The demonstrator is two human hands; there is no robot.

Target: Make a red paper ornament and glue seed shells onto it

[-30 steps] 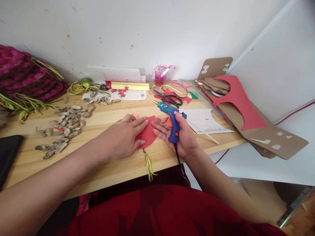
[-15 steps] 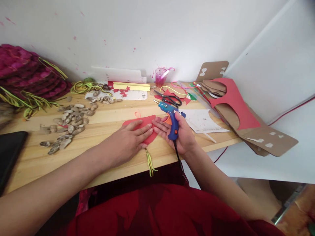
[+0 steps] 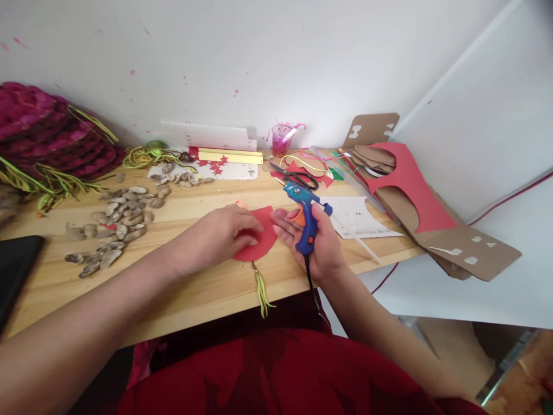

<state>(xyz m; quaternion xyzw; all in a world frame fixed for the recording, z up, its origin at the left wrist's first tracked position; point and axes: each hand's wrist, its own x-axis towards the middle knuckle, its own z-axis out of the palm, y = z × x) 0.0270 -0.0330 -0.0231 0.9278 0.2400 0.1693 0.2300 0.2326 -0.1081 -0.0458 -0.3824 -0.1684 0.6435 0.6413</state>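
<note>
A red paper piece [image 3: 264,237] with a curved edge lies on the wooden table, a yellow-green tassel [image 3: 261,291] hanging from its near side. Part of an orange loop [image 3: 240,203] shows at its far edge. Over the left part of the red piece is my left hand [image 3: 224,233], fingers bent, thumb apart, with nothing visible between them; whether it touches the paper I cannot tell. My right hand [image 3: 322,248] holds a blue glue gun [image 3: 307,222] with an orange trigger, its nozzle aimed to the far left. The fingertips of that hand are at the paper's right edge.
Peanut shells [image 3: 129,210] are heaped on the left, beside a dark flat device [image 3: 19,271]. Behind lie black scissors [image 3: 298,176], small red stars [image 3: 216,167] and a cup of pink liquid [image 3: 281,139]. Red cut-out paper [image 3: 425,196] rests on cardboard [image 3: 484,248] at right.
My left hand has lifted from lying flat on the red paper and drawn back left, its fingers now bent, uncovering more of the paper. The glue gun has shifted slightly right and nearer.
</note>
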